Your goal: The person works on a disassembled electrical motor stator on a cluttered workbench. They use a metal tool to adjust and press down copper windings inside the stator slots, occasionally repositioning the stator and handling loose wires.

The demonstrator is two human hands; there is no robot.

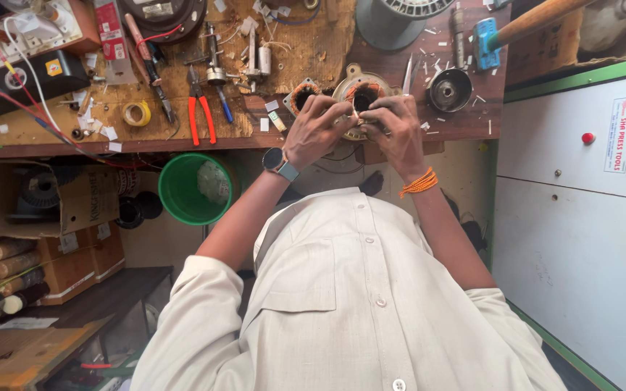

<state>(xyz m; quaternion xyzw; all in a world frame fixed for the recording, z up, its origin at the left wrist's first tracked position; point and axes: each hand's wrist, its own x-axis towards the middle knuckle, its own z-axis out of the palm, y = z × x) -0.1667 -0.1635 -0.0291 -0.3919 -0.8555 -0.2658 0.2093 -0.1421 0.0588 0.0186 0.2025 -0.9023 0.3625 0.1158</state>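
Observation:
A round metal motor stator [356, 90] with copper windings rests at the front edge of the wooden workbench [284, 51]. My left hand [318, 130], with a watch on its wrist, grips the stator's left side. My right hand [398, 127], with an orange thread band on its wrist, holds the right side, fingers pressed into the windings. A second, smaller copper-wound stator [301, 94] lies just left of it, touching my left fingertips.
Red-handled pliers [198, 112], a tape roll [137, 114], a blue screwdriver [224, 108] and a round metal cup [448, 90] lie on the bench. A green bucket [193, 190] stands below. A white control cabinet [581, 188] with coloured buttons is at right. Cardboard boxes [52, 210] fill shelves at left.

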